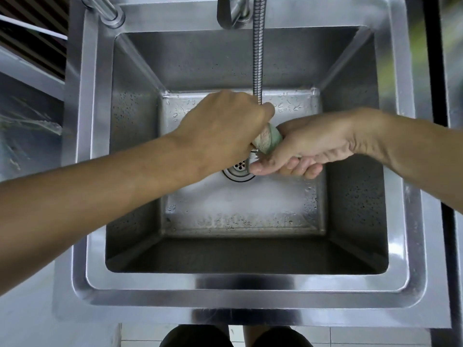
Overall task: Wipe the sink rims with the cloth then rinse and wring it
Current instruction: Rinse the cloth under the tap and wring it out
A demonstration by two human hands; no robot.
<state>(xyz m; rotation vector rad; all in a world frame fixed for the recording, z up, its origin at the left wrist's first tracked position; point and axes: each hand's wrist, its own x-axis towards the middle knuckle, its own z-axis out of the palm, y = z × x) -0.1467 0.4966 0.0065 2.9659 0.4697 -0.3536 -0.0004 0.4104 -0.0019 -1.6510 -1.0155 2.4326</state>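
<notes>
This looks like a kitchen or wash area. A deep square steel sink [240, 291] with a broad rim fills the view, wet and soapy at the bottom around a round drain [238, 170]. A ribbed metal hose [258, 58] hangs from taps at the back, and pale floor tiles [350, 336] show below.

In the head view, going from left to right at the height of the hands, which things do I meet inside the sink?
Left hand → cloth, gripped between both hands → right hand → right rim of the sink.
</notes>
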